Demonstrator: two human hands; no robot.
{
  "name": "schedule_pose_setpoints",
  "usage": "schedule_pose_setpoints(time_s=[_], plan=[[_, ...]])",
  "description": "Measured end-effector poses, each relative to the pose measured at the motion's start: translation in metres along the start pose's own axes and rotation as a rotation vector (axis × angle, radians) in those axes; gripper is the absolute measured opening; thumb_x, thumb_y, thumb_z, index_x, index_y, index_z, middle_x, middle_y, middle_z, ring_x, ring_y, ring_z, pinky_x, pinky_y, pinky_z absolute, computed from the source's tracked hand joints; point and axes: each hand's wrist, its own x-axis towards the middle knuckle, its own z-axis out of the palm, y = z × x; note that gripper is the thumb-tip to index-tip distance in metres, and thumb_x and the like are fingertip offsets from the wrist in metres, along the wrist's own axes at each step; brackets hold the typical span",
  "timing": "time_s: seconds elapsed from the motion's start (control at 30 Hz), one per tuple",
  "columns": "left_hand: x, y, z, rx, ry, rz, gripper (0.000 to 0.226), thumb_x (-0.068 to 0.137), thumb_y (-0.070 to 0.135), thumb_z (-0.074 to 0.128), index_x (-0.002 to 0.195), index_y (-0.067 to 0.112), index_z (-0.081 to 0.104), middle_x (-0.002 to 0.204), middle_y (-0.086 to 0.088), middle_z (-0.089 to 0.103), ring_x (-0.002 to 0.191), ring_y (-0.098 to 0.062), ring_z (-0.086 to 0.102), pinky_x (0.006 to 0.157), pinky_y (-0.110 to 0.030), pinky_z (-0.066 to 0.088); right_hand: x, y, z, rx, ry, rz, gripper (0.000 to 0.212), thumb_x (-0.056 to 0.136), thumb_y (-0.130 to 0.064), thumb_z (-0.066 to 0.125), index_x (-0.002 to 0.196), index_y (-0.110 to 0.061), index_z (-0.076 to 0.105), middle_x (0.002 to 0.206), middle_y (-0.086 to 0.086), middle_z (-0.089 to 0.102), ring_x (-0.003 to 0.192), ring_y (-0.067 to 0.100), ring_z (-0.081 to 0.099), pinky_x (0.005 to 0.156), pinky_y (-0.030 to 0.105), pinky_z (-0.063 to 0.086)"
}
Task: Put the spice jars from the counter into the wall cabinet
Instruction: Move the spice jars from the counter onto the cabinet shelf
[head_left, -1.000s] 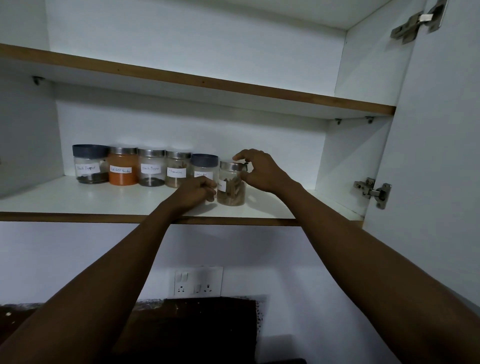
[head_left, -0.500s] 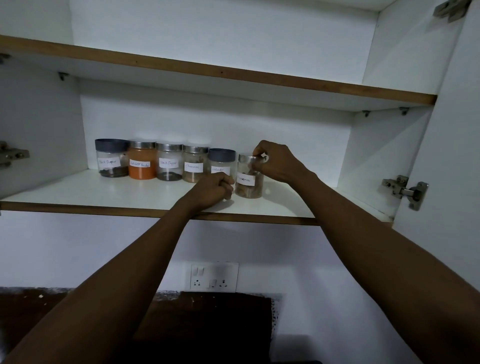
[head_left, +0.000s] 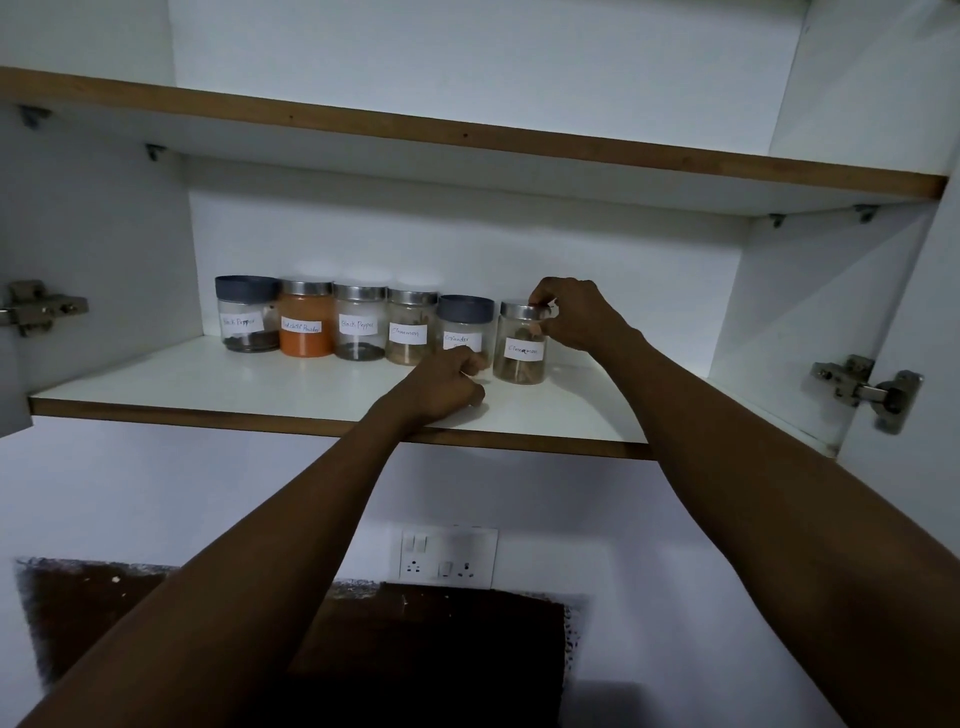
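Several labelled spice jars stand in a row at the back of the cabinet's lower shelf (head_left: 208, 387). At the row's right end is a clear cinnamon jar (head_left: 521, 351) with a metal lid. My right hand (head_left: 576, 317) grips that jar by its lid and right side. To its left stands a coriander jar (head_left: 464, 327) with a dark lid. My left hand (head_left: 447, 384) rests curled on the shelf in front of the coriander jar, holding nothing. Further left are another cinnamon jar (head_left: 410, 332), a black pepper jar (head_left: 359, 328), an orange chilli powder jar (head_left: 305, 325) and a dark-lidded black pepper jar (head_left: 245, 314).
An upper shelf (head_left: 467, 137) spans the cabinet above the jars. Door hinges sit at the left (head_left: 36, 306) and right (head_left: 862, 389). Below the cabinet the wall carries a socket plate (head_left: 448, 558), and a dark counter (head_left: 363, 654) lies underneath.
The cinnamon jar has been slid back from the shelf's front into line with the row, and turned so its label faces out. My left hand has let go of it and curled shut.
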Motion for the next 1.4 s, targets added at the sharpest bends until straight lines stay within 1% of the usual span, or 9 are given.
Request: schedule_pose_setpoints(time_s=[0.13,0.7,0.87,0.93,1.0,1.13,1.23,1.33,1.4], plan=[[0.004,-0.001,0.003,0.064,0.046,-0.009,0.067,0.085,0.017,0.075,0.146,0.012,0.048,0.152,-0.006,0.047,0.137,-0.024,0.047,0.1,-0.03,0.04,0.008,0.002,0.007,0.001,0.002,0.03,0.036,0.078,-0.01,0.083,0.112,-0.008,0.071,0.115,0.008,0.073,0.107,0.027,0.066,0.095,0.04,0.055],[0.012,-0.007,0.004,0.121,0.035,0.0,0.071,0.088,0.025,0.073,0.15,0.014,0.04,0.155,-0.008,0.042,0.138,-0.026,0.044,0.098,-0.031,0.038,0.024,0.005,0.02,-0.041,0.024,0.062,0.03,0.085,-0.013,0.074,0.114,-0.01,0.069,0.117,0.008,0.072,0.112,0.031,0.065,0.095,0.047,0.056],[0.0,-0.001,0.007,0.208,0.122,0.091,0.057,0.089,0.019,0.07,0.142,0.01,0.054,0.146,-0.008,0.055,0.132,-0.023,0.053,0.101,-0.027,0.042,0.011,-0.007,0.018,-0.078,-0.029,0.087,0.063,0.09,-0.019,0.071,0.147,-0.018,0.046,0.142,0.013,0.057,0.132,0.038,0.05,0.108,0.049,0.046],[-0.008,0.003,0.007,0.248,0.228,0.158,0.043,0.09,0.015,0.065,0.132,0.008,0.063,0.134,-0.011,0.065,0.122,-0.024,0.062,0.101,-0.03,0.048,-0.012,-0.02,0.018,0.053,0.049,0.112,0.085,0.089,-0.012,0.07,0.16,-0.023,0.025,0.156,0.012,0.042,0.141,0.036,0.04,0.114,0.044,0.037],[-0.017,0.008,0.008,0.335,0.321,0.209,0.029,0.091,0.013,0.059,0.117,0.008,0.072,0.115,-0.012,0.074,0.105,-0.026,0.069,0.089,-0.03,0.053,-0.055,-0.038,0.022,0.194,0.144,0.07,0.089,0.088,-0.007,0.067,0.163,-0.022,0.02,0.159,0.009,0.038,0.143,0.031,0.038,0.111,0.03,0.03],[-0.036,0.023,0.015,0.531,0.352,0.245,0.028,0.092,0.018,0.053,0.102,0.007,0.076,0.1,-0.015,0.077,0.092,-0.033,0.071,0.084,-0.04,0.055,-0.167,-0.063,0.038,0.345,0.285,-0.027,0.07,0.089,-0.005,0.063,0.155,-0.013,0.039,0.149,0.004,0.05,0.134,0.023,0.047,0.113,0.033,0.041],[-0.06,0.02,0.039,0.477,0.486,0.28,0.03,0.093,0.02,0.048,0.104,0.012,0.074,0.098,-0.009,0.077,0.09,-0.029,0.072,0.081,-0.043,0.055,-0.247,-0.056,0.049,0.407,0.375,-0.063,0.05,0.091,-0.002,0.062,0.14,-0.005,0.056,0.136,0.005,0.061,0.127,0.02,0.055,0.107,0.036,0.049],[-0.111,0.002,0.11,0.286,0.642,0.485,0.035,0.096,0.005,0.051,0.126,0.005,0.068,0.126,-0.01,0.071,0.122,-0.024,0.064,0.105,-0.047,0.048,-0.331,-0.029,0.079,0.474,0.265,0.092,0.04,0.093,0.001,0.063,0.132,-0.003,0.062,0.133,0.007,0.064,0.125,0.02,0.059,0.102,0.032,0.053],[-0.155,-0.018,0.178,0.177,0.565,0.492,0.047,0.095,-0.002,0.051,0.142,-0.004,0.054,0.15,-0.016,0.054,0.146,-0.029,0.044,0.118,-0.052,0.037,-0.384,-0.006,0.105,0.529,0.118,0.272,0.039,0.094,0.0,0.062,0.132,-0.009,0.063,0.133,0.004,0.064,0.122,0.017,0.06,0.103,0.031,0.052]])
